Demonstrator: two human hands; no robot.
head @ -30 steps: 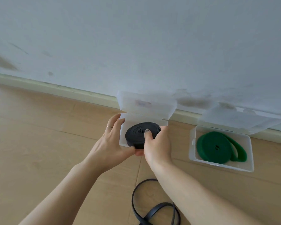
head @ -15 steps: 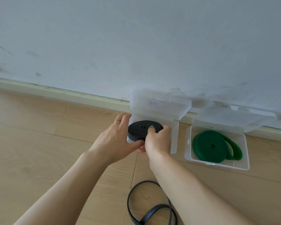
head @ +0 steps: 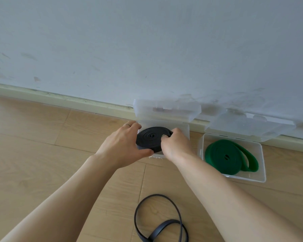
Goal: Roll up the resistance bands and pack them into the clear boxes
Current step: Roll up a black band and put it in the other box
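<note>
A wooden floor (head: 33, 154) of pale planks meets a wall. Two clear boxes sit on it by the skirting, lids open: the left box (head: 185, 130) and, just beside it, the right box (head: 260, 154). Nearer, a loose black band (head: 157, 222) lies looped on the planks.

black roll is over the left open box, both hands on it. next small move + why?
Probably lower the black roll flat into the open clear box and let go. Both the left hand and the right hand grip its rim, it sits tilted over the box opening, and the lid stands open against the wall. The green roll already lies packed that way.
</note>
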